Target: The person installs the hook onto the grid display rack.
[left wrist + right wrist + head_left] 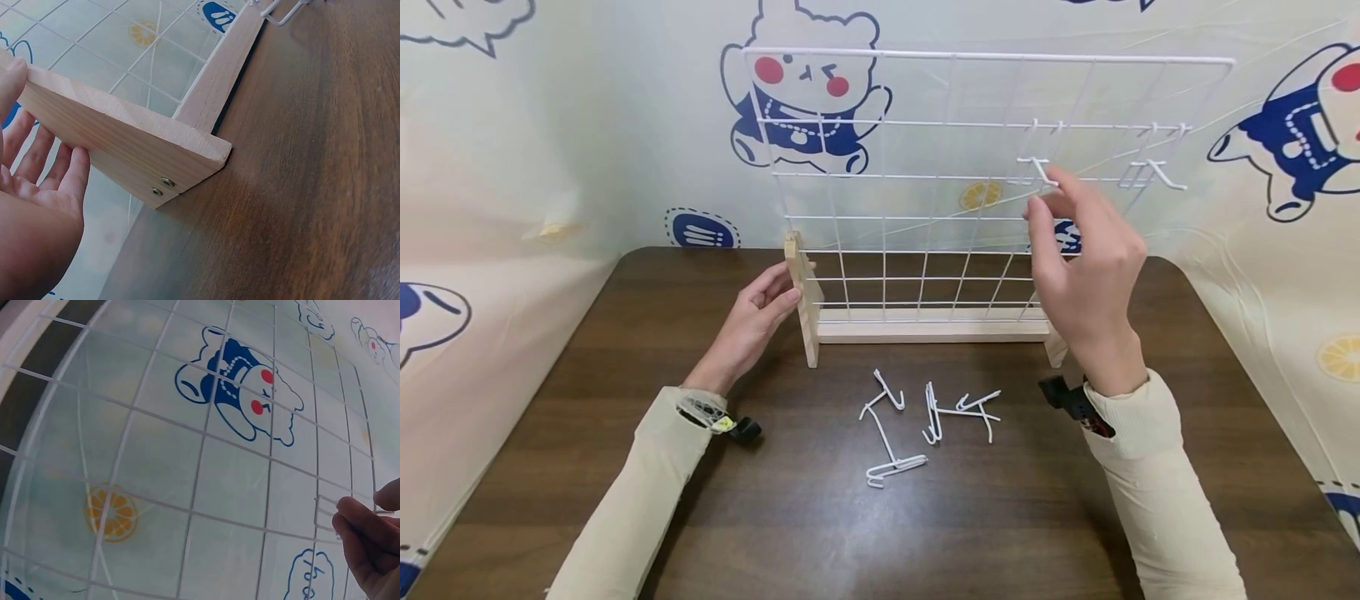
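A white wire grid panel (925, 167) stands upright in a pale wooden base (925, 329) near the back of a dark wooden table (820, 533). The left hand (752, 321) rests with straight fingers against the base's left wooden foot (131, 150), the palm flat on its outer face — judging by the pose, to keep the panel from shifting while the other hand works. Its grip is open and holds nothing.

The right hand (1086, 267) is raised to the upper right part of the grid. Its thumb and fingertips (359, 528) pinch a white wire hook (1037, 169) that sits on a horizontal wire of the panel; the grip is narrow, closed on the hook. A second hook (1153, 171) hangs on the same row further right, untouched — so two hooks are on the panel.

On the table, just in front of the base and between the two forearms, lies a loose cluster of spare hooks (925, 421). They overlap, so an exact count is uncertain; there appear to be about five. Both arms wear cream sleeves, each with a small camera strapped at the wrist. Behind the table hangs a backdrop printed with cartoon bears and lemon slices.
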Available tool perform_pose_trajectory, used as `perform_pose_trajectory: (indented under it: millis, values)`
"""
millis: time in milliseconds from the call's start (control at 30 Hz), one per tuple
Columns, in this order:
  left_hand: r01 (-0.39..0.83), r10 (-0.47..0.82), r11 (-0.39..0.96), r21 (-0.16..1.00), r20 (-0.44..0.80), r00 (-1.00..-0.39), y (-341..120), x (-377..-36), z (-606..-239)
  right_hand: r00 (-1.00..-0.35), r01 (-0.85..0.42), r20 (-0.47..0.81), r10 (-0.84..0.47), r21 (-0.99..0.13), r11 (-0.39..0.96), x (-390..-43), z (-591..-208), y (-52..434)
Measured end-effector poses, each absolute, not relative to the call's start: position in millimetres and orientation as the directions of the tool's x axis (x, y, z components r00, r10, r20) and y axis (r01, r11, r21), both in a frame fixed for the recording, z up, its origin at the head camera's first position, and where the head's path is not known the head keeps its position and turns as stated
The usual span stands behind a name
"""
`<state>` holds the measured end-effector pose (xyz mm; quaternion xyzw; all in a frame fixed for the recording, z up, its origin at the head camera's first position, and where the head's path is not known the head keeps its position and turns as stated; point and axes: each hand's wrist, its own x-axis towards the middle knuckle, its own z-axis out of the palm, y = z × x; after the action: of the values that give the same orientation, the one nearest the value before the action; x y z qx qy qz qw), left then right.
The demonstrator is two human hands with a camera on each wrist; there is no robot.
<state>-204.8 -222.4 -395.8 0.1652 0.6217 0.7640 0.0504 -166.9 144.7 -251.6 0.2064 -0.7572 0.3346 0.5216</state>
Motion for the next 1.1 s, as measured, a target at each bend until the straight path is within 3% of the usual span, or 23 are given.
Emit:
perform_pose_trajectory:
  millis: [500, 733, 1100]
  values:
    - [0.132, 0.275, -0.212, 0.968, 0.189, -0.943, -222.8, -203.7, -394.5, -0.467, -0.646, 0.881, -0.075, -0.281, 0.709, -158.0, -279.4, 163.6]
    - [0.129, 0.280, -0.213, 0.969, 0.187, -0.942, -221.4, -204.9, -395.1, -0.467, -0.654, 0.881, -0.079, -0.284, 0.702, -152.0, -281.6, 170.6]
    - [0.135, 0.268, -0.231, 0.964, 0.196, -0.943, -221.5, -205.2, -396.6, -0.466, -0.718, 0.863, -0.198, -0.237, 0.655, -140.5, -295.4, 168.0]
